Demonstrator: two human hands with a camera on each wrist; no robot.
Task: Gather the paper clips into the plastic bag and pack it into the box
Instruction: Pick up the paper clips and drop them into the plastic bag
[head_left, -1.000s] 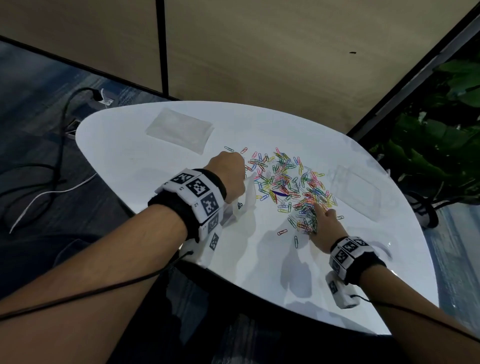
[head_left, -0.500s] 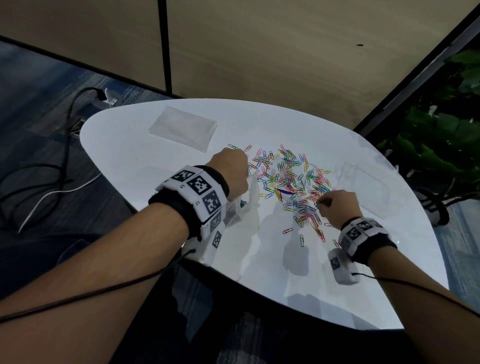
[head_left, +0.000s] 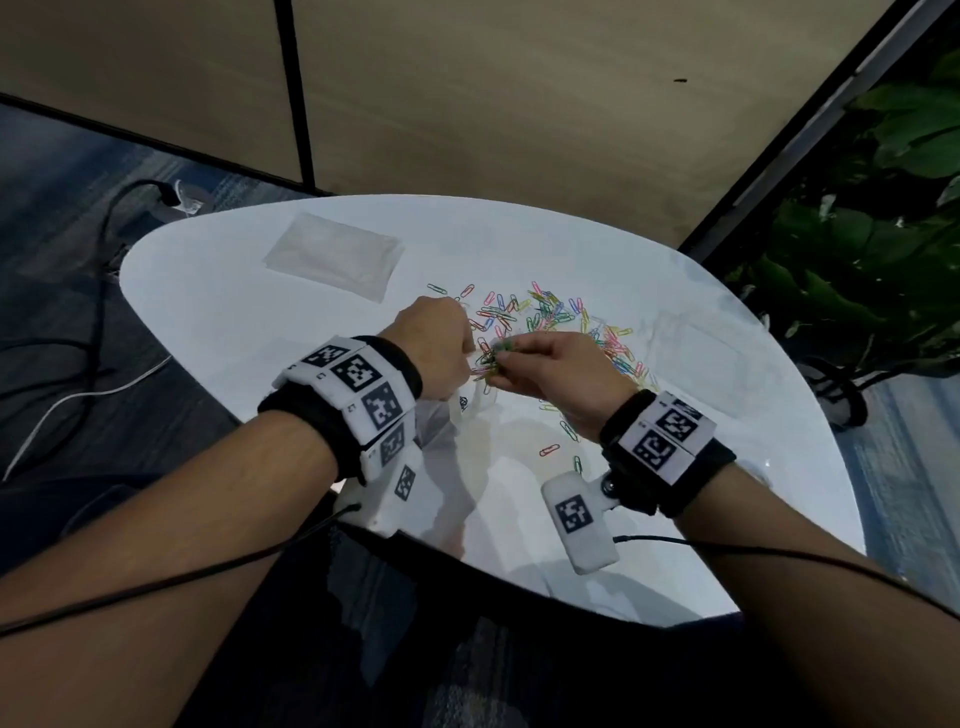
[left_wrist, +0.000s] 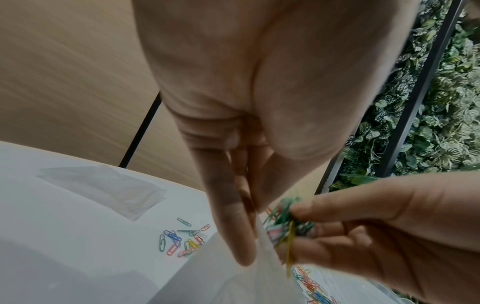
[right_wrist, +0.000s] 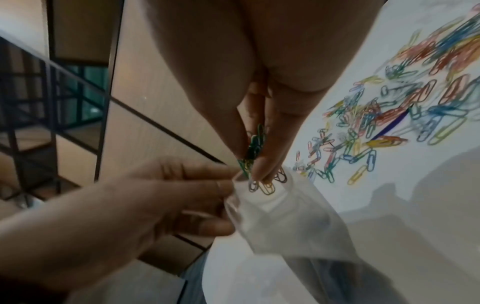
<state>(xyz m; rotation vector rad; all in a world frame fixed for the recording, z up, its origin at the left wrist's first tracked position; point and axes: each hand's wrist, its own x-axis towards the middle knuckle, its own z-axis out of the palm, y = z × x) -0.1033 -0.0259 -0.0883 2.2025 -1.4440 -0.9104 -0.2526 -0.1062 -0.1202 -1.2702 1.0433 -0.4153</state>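
Coloured paper clips (head_left: 561, 322) lie scattered in a pile on the white table (head_left: 218, 322). My left hand (head_left: 441, 348) pinches the top edge of a clear plastic bag (right_wrist: 280, 224), which hangs open above the table. My right hand (head_left: 550, 364) pinches a bunch of clips (right_wrist: 255, 148), mostly green, right at the bag's mouth; in the left wrist view this held bunch (left_wrist: 283, 224) sits against the bag (left_wrist: 239, 283). A clear box (head_left: 696, 353) lies on the table to the right of the pile, faint and hard to make out.
A flat stack of clear bags (head_left: 335, 254) lies at the table's far left. A few stray clips (head_left: 549, 450) lie near my right wrist. Green plants (head_left: 872, 249) stand to the right, cables (head_left: 104, 228) run on the floor at left.
My right hand picked a bunch of clips out of the pile and carried it left to the bag's mouth. The left hand kept its hold on the bag.
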